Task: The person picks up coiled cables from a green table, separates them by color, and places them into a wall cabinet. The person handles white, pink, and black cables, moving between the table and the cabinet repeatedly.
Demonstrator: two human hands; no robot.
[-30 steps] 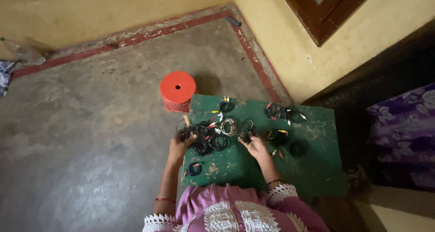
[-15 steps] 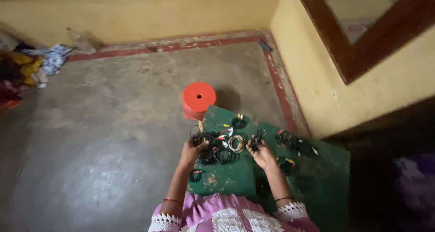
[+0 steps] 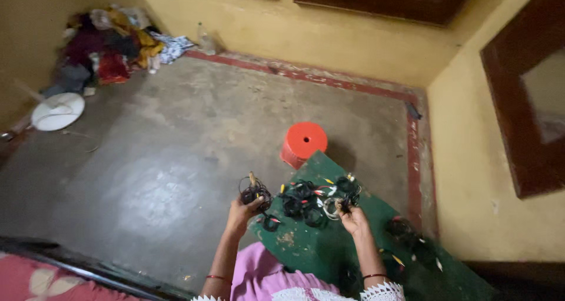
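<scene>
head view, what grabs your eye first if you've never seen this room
The bright orange stool on the grey floor, just beyond the green board strewn with coiled black cables. Next, the left hand lifting a cable bundle off the board's edge, and the heap of colourful clothes in the far left corner.

A red plastic stool (image 3: 303, 143) stands on the grey concrete floor (image 3: 170, 154), touching the far edge of the green counter (image 3: 329, 248). In the far left corner lies a heap of clothes (image 3: 112, 48), with a white round fan (image 3: 57, 111) just in front of it. Yellow walls (image 3: 471, 160) carry dark wooden frames (image 3: 518, 101).
</scene>
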